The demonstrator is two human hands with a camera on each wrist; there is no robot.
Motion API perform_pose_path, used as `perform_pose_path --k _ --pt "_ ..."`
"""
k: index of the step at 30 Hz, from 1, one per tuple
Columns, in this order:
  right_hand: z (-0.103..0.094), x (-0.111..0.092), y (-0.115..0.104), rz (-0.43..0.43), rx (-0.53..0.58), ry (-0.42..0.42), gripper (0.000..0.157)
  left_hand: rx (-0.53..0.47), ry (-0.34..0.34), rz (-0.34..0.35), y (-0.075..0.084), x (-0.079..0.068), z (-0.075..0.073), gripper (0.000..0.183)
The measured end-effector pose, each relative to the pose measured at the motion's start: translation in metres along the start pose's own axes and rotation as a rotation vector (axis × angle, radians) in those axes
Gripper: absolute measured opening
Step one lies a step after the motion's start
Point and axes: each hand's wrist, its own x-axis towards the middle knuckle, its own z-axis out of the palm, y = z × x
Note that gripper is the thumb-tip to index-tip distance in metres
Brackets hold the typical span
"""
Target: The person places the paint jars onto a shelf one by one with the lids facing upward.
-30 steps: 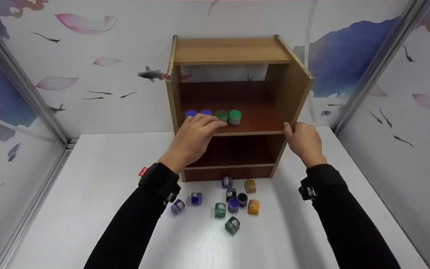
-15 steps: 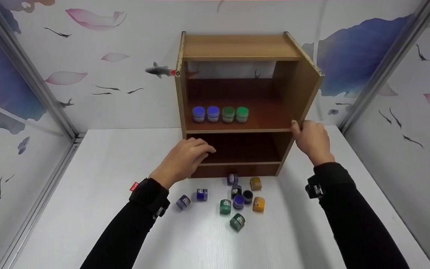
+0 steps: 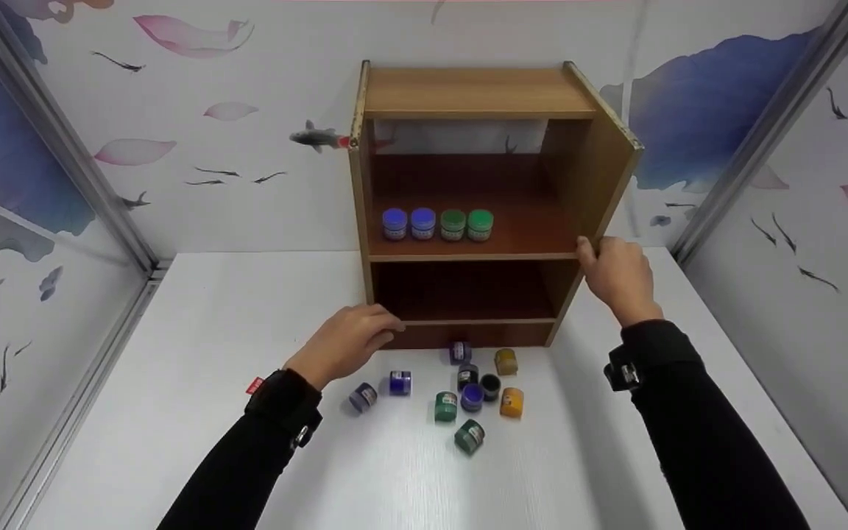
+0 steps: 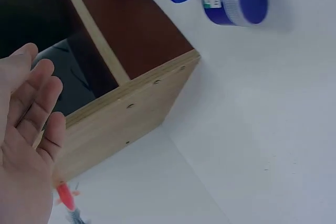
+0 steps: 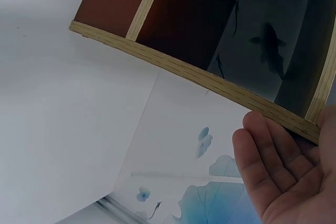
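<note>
Shelf jars (image 3: 422, 224) standing, left hand (image 3: 343, 342) coming down bare

Left hand is dropping from the row to the cabinet's (image 3: 479, 93) lower left front corner; fingers are lying close together, little finger slightly apart, pinching nothing. Whether they are touching wood, cannot tell. Two blue and two green are standing upright near the front edge of the shelf (image 3: 531, 234), toward its left end. Row is looking settled; shelving seems only partly done.

Right hand (image 3: 619, 278) is gripping the cabinet's right front edge, thumb at the front, fingers pressed together along the outer side.

Ten loose jars (image 3: 363, 397) are scattering over the table (image 3: 255, 305) below the cabinet's front edge, most lying on their sides. Two blue-purple ones are sitting nearest left hand; middle ones are crowding, perhaps hindering a clean pick.
</note>
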Motion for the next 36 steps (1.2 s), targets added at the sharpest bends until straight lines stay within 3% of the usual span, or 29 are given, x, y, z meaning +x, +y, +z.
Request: perform_pose_path --k 8,18,24,31,36 --pt "0.000 0.001 0.000 0.004 -0.005 0.008 0.052 -0.048 -0.097 -0.049 -0.005 -0.010 0.013 0.018" --pt "-0.001 0.000 0.000 0.002 0.006 0.020 0.051 -0.069 -0.324 -0.256 -0.005 -0.020 0.026 0.025" --pt "0.000 0.000 0.000 0.008 0.005 0.016 0.049 -0.009 -0.313 -0.289 -0.010 -0.030 0.042 0.033" --pt "0.001 0.000 0.000 0.017 -0.005 -0.003 0.049 0.002 -0.325 -0.373 -0.011 -0.038 0.053 0.047" --pt "0.002 0.000 0.000 0.022 -0.004 -0.006 0.049 0.025 -0.307 -0.348 -0.011 -0.043 0.057 0.051"
